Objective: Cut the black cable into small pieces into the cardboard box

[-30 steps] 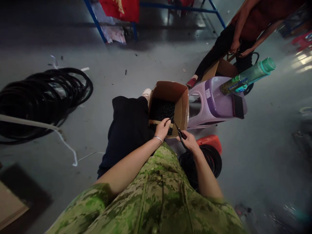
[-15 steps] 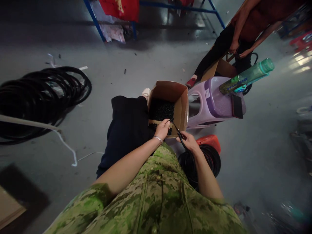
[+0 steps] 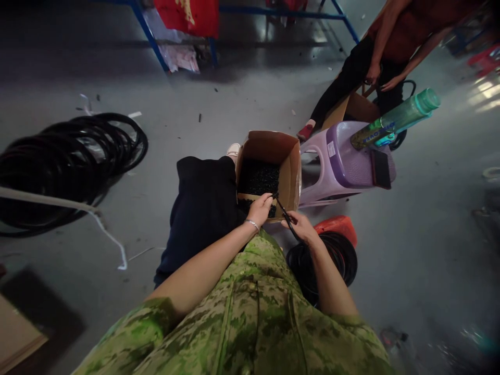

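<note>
My left hand point(image 3: 261, 208), with a bracelet at the wrist, is closed in a pinch over the near edge of an open cardboard box point(image 3: 289, 182). Its fingertips grip the far end of a thin black tube point(image 3: 282, 207); the exact contact is too small to make out. Fingers curled, my right hand point(image 3: 300, 227) holds the same tube lower down, just outside the box's near right corner. Many small black pieces point(image 3: 258, 177) lie in the box, behind a cardboard flap. A coil of black tubing point(image 3: 344, 260) is on the floor under my right forearm.
Right of the box stands a purple stool point(image 3: 351, 172) bearing a green bottle point(image 3: 406, 117) and a dark flat object point(image 3: 380, 169). A red bag point(image 3: 338, 226) touches the coil. Large black coils point(image 3: 70, 161) lie left. A co-worker point(image 3: 390, 62) sits beyond the stool.
Both hands stay nearly in place. The tube between them has shifted slightly and lies straighter toward my left fingertips. The view has tilted a little.
</note>
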`<move>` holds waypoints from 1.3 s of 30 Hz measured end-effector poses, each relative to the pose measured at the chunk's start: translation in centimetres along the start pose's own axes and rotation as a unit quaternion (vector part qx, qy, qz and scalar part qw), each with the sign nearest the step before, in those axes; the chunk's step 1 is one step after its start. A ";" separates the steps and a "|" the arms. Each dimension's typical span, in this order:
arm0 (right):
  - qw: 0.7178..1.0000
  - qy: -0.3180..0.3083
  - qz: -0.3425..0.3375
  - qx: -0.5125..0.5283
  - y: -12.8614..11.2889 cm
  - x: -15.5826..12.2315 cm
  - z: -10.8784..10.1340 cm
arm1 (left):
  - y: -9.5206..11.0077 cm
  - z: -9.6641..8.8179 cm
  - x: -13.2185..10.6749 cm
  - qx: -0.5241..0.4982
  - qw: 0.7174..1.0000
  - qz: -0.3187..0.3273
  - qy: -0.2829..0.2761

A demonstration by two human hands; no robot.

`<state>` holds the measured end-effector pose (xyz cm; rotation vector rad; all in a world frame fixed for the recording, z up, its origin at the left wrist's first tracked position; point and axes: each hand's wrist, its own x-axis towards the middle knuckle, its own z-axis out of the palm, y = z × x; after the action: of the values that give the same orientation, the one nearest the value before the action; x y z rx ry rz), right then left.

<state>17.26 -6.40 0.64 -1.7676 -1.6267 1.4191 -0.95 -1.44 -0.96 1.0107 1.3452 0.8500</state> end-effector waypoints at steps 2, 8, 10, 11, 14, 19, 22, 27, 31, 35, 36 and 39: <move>1.000 -0.006 0.003 0.010 -0.1 0.0 0.0 | 0.0 0.0 0.0 0.002 1.000 0.002 -0.004; 0.999 -0.023 0.012 0.038 -0.2 0.0 0.0 | 0.0 -0.1 0.0 0.008 1.000 0.009 0.002; 0.998 -0.024 0.016 0.048 -0.2 -0.1 0.1 | -0.1 0.0 0.0 0.011 1.000 0.010 0.004; 0.998 -0.024 0.019 0.052 -0.1 -0.2 0.1 | -0.1 0.0 0.1 0.013 1.000 0.010 0.004; 0.998 -0.021 0.027 0.055 -0.1 -0.3 0.2 | -0.1 0.0 0.1 0.019 1.000 0.012 0.002; 0.999 -0.006 0.029 0.041 0.2 -0.5 0.3 | 0.0 -0.2 0.0 0.028 0.999 0.017 0.005; 1.000 0.021 0.018 -0.010 0.2 -0.7 0.6 | 0.0 -0.2 0.0 0.037 0.999 0.018 0.000; 0.995 0.050 -0.010 -0.081 -0.7 -1.2 1.0 | -0.2 -0.1 0.1 0.035 0.999 0.008 -0.004; 0.992 0.064 -0.025 -0.109 -1.0 -1.4 1.2 | 0.0 0.0 0.1 0.033 0.999 -0.004 -0.007; 0.990 0.086 -0.032 -0.111 -0.5 -1.6 1.5 | 0.5 -0.1 -0.2 0.015 0.999 -0.031 -0.002; 0.989 0.091 -0.032 -0.111 -0.4 -1.6 1.6 | 0.7 -0.1 -0.2 0.011 0.999 -0.033 0.000; 0.987 0.099 -0.031 -0.124 -0.2 -1.5 2.0 | 0.9 -0.2 -0.3 0.007 0.999 -0.039 0.006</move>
<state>15.77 -8.44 0.55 -1.9031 -1.7947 1.0131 -1.07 -1.44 -0.02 0.9589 1.3940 0.7899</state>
